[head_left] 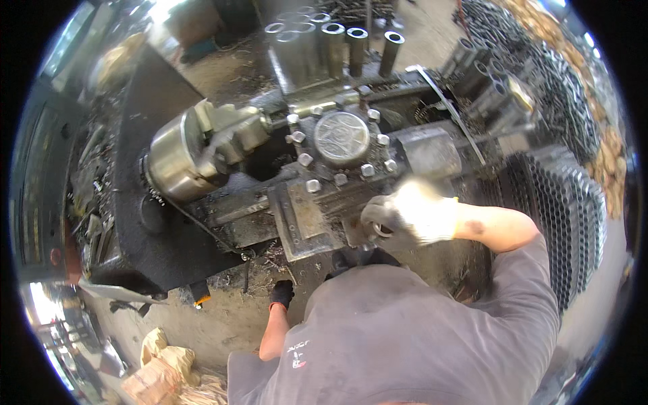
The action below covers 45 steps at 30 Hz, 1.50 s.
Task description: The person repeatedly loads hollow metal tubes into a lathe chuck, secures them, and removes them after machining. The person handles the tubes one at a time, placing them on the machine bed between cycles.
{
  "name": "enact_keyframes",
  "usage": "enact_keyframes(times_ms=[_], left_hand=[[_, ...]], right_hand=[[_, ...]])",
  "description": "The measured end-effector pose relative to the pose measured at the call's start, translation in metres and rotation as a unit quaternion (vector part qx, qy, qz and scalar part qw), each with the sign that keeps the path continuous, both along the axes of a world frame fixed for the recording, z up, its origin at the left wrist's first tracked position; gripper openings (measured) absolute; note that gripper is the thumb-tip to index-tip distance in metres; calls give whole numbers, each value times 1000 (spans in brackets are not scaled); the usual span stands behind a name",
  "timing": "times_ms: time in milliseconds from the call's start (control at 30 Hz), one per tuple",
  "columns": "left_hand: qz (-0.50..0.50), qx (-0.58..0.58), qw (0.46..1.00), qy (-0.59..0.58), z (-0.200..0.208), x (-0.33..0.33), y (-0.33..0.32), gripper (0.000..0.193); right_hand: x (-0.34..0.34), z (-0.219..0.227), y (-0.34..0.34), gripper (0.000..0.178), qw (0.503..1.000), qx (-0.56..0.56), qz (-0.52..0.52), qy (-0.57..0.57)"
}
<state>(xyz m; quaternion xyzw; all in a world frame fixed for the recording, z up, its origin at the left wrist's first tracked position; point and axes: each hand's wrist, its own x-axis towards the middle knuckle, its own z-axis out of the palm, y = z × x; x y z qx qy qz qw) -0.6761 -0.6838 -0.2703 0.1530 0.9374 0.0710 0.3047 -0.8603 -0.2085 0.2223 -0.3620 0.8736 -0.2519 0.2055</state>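
Note:
My right hand [424, 212], in a white glove smeared by motion, is in front of the lathe's tool post [342, 139]. Its fingers curl at a dark grey rounded part [379, 223] with a ring-like opening; blur hides what that is. Lower down, my left hand [282, 294] wears a black glove and is closed beside the machine's front, with whatever it grips hidden. To the left sits the lathe's shiny metal chuck [181, 156], its jaws pointing toward the tool post. Square-headed bolts ring the post's round cap.
Steel tubes [357, 50] stand upright behind the tool post, and more tubes [496, 94] lean at the right. An L-shaped metal bar [449, 111] lies across the machine. A stack of tubes [557, 216] rises beside my right arm. Brown paper sacks [162, 368] lie at lower left.

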Motion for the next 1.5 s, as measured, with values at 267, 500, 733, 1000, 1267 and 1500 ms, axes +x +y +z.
enact_keyframes(times_ms=[267,500,733,1000,1267,1500], left_hand=[[154,124,979,48,-56,46,-14,10],[650,661,364,-90,-14,58,-30,14],[767,528,208,300,138,25,-60,33],[726,572,243,295,187,14,-112,52],[774,545,221,234,218,4,-103,58],[782,581,168,148,238,-9,-106,58]], right_hand=[[-147,69,-3,34,959,18,-37,280],[-273,-30,-31,28,937,242,-12,253],[-305,-100,-5,33,995,42,83,37],[-297,-101,-17,35,990,126,-8,67],[-291,-80,-45,39,981,160,25,110],[-293,-56,-58,94,979,193,47,37]])
